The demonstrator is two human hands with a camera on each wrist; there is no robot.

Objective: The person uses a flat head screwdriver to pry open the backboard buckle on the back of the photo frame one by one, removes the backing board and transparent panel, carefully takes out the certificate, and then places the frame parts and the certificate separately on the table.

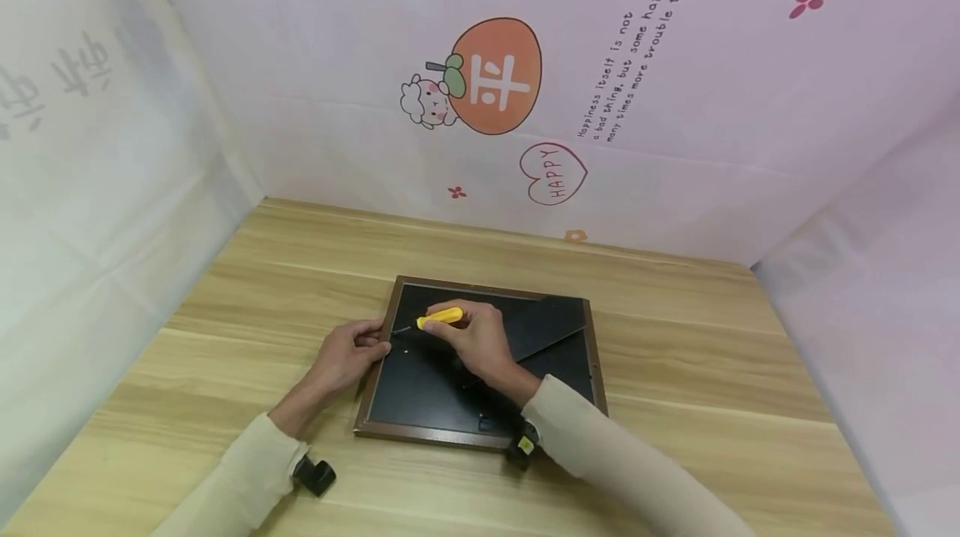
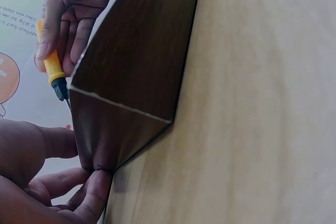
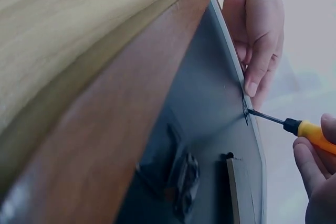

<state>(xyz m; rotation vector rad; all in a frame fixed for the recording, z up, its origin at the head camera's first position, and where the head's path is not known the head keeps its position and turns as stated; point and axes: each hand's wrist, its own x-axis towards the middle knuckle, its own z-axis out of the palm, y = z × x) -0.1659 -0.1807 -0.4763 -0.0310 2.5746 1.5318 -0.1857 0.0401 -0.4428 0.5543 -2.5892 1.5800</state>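
Note:
A brown picture frame [image 1: 408,434] lies face down on the table, its black backing board [image 1: 435,395] facing up. My left hand [image 1: 347,355] holds the frame's left edge, thumb near the top and fingers against the side. In my right hand [image 1: 480,341] I grip a screwdriver by its yellow handle [image 1: 442,317], above the backing. In the right wrist view the thin shaft of the screwdriver [image 3: 270,117] points at a small dark tab [image 3: 245,109] by the frame's inner edge, close to the left thumb. Its tip appears to touch there.
A black stand flap [image 1: 547,324] lies across the right part of the backing. The wood-grain table [image 1: 697,370] extends around the frame. Printed white sheeting [image 1: 337,120] encloses the back and both sides. Each wrist wears a small black camera [image 1: 315,477].

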